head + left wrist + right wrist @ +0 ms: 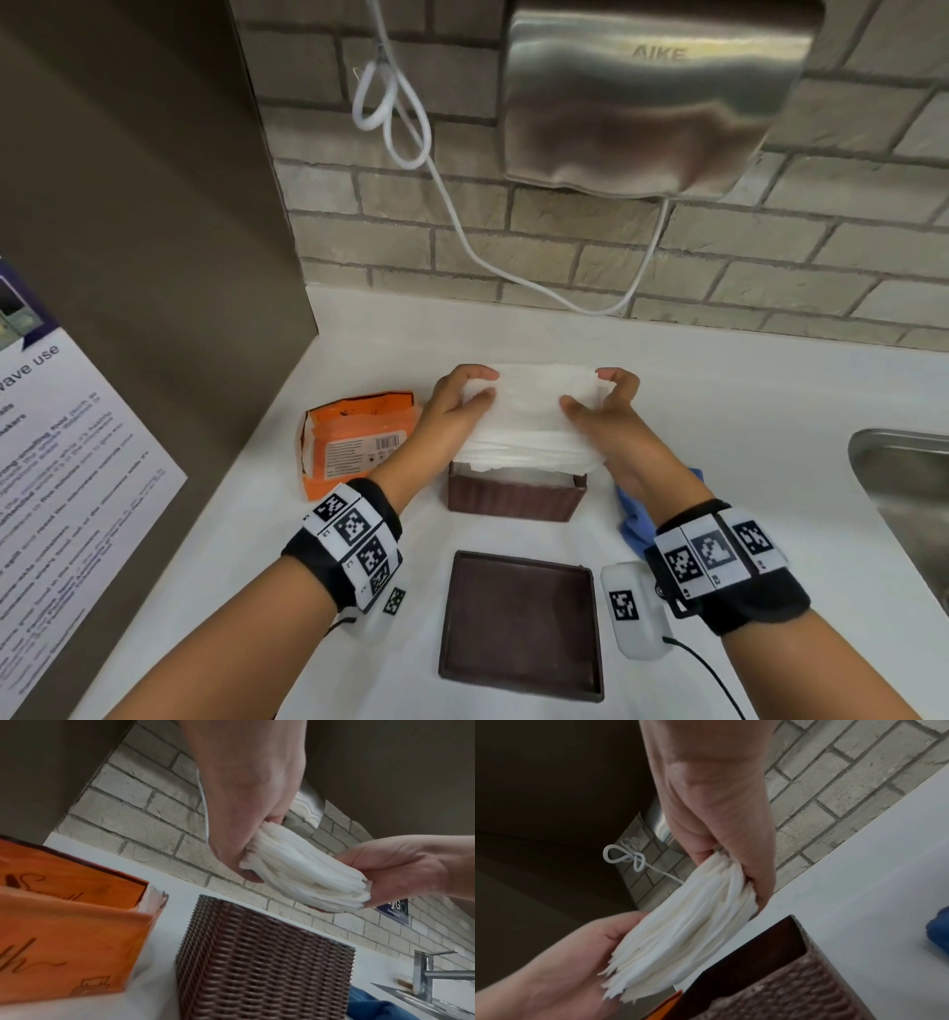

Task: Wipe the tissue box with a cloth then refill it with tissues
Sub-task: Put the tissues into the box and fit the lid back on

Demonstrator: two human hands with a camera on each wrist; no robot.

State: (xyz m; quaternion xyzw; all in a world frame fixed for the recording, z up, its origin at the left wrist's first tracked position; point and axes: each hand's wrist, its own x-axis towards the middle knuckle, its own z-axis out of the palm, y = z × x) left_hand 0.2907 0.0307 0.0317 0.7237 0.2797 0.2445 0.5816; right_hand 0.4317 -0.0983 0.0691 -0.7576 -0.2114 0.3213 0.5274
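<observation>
The person holds a thick stack of white folded tissues (529, 411) just above the open top of the brown woven-textured square tissue box (516, 496), which stands on the white countertop (744, 411) near its middle. The left hand (452, 406) pinches the stack's left end and the right hand (608, 406) pinches its right end, thumbs on top and fingers curled beneath. The wrist views show the loose sheet edges fanning out between the two grips.

The box's flat brown lid (521, 624) lies nearer the person. The torn orange tissue packet (354, 442) sits to the left, and the blue cloth (634, 519) lies to the right, partly hidden behind the right wrist.

The stack looks light, soft and floppy; held only at its ends it will likely sag in the middle and shed sheets. Squeezing both ends firmly while lowering it squarely into the opening seems wisest. The box looks rigid and light enough to slide if knocked.
</observation>
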